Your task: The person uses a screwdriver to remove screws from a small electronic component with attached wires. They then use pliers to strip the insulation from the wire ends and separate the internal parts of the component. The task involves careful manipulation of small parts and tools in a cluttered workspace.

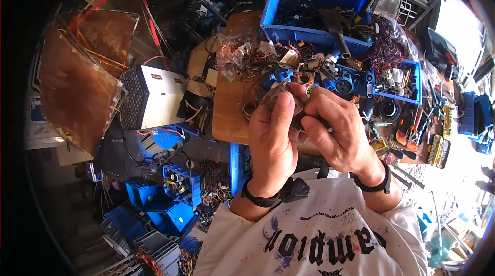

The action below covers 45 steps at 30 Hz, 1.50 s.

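Both hands up over wooden tabletop (229, 106). Left hand (270, 142) curled shut round small copper-wound coil part (281, 95), thumb up. Right hand (335, 131) pinching same part, fingertips closed on it. Better kept steady above blue bin (314, 36); firm grip, no tugging wires.

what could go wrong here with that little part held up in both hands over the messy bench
1. The small brownish part is pinched only by fingertips of the left hand and right hand; a slip could drop it.
2. It would probably land among the tangled copper wire and scraps on the wooden board and be hard to find.
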Each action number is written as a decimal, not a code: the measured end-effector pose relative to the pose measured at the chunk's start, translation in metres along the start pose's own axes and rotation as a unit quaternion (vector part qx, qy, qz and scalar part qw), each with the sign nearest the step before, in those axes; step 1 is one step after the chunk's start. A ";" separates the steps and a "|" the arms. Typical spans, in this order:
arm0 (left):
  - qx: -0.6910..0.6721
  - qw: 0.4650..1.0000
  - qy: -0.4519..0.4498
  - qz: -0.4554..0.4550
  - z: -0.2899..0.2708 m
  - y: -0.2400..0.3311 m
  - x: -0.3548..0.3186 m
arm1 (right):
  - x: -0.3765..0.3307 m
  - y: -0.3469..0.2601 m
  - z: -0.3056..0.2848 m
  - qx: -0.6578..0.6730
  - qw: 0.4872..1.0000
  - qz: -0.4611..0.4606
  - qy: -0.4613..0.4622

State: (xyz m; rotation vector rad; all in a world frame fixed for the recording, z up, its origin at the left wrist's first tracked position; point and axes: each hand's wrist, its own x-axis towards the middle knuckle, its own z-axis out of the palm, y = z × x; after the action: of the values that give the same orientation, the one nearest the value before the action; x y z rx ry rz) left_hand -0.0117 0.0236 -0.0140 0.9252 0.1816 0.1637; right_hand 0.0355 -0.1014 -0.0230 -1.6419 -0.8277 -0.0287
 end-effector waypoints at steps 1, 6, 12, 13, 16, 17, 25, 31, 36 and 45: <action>-0.003 1.000 -0.001 0.007 0.001 0.000 0.000 | -0.001 -0.001 0.001 -0.004 1.000 0.001 0.002; -0.014 1.000 -0.003 0.022 0.006 0.001 -0.006 | -0.005 -0.003 0.003 -0.005 1.000 -0.021 0.002; -0.004 1.000 0.005 0.011 0.010 0.001 -0.009 | -0.011 -0.004 0.003 0.004 1.000 -0.012 0.010; 0.002 1.000 0.007 0.014 0.011 0.000 -0.009 | -0.013 -0.004 0.003 0.014 1.000 -0.010 0.009; 0.009 0.999 -0.012 0.035 0.006 -0.001 -0.012 | -0.016 -0.007 0.004 0.042 0.999 -0.001 0.016; 0.016 0.999 -0.012 0.030 0.007 -0.001 -0.013 | -0.016 -0.009 0.004 0.050 0.999 0.003 0.020; 0.026 0.999 -0.014 0.030 0.015 0.012 -0.015 | -0.015 -0.020 0.002 -0.036 0.997 -0.001 0.064; 0.059 0.998 -0.025 0.018 0.007 0.012 -0.023 | -0.013 -0.026 0.005 -0.072 0.995 -0.020 0.071; -0.008 1.000 -0.007 0.029 0.012 0.013 -0.027 | -0.008 -0.023 0.003 -0.055 0.995 -0.073 0.032; -0.017 0.999 0.004 0.048 0.011 0.007 -0.037 | -0.022 -0.024 0.018 -0.005 0.994 -0.087 0.060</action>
State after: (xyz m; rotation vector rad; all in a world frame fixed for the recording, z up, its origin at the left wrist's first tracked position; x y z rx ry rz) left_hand -0.0455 0.0112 0.0016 0.8999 0.1414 0.2596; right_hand -0.0008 -0.0969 -0.0174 -1.5574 -0.8768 -0.2515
